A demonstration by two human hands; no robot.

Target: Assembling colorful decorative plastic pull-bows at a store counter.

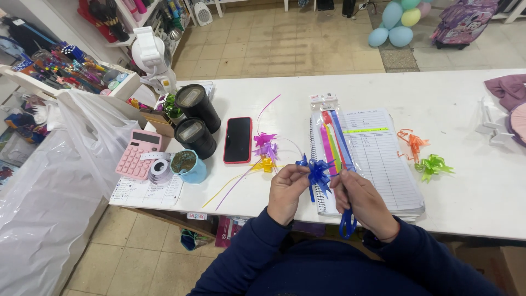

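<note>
Blue ribbon bow [319,171] held up between both hands just above the near edge of the white counter [460,126], over the near-left corner of a spiral notebook [383,159]. Left hand [286,192] pinched on the bow's left side, thumb and fingertips closed on the loops. Right hand [362,201] clenched on the ribbon at the bow's right side, with the blue ribbon tail [347,223] hanging down past the wrist toward the dark blue sleeves. Judged very light, thin and springy: loops likely to crush or lose shape under a hard squeeze, surface glossy and probably slippery, so best taken at the gathered centre or by the tail, not by the loop tips. To the left on the counter: finished purple bow [265,144] and yellow bow [267,164], loose strands trailing toward the near edge. Further left: black phone with red case [238,140], two black cylindrical containers [195,120], blue cup [189,165], tape roll [160,170], pink calculator [137,153]. Packet of coloured ribbon strips [329,134] lying on the notebook, just beyond the hands. To the right, well apart from the hands: orange bow [413,142] and green bow [433,165]. Large white plastic bag [60,186] at far left, off the counter. Balloons [397,22] on the tiled floor beyond.
</note>
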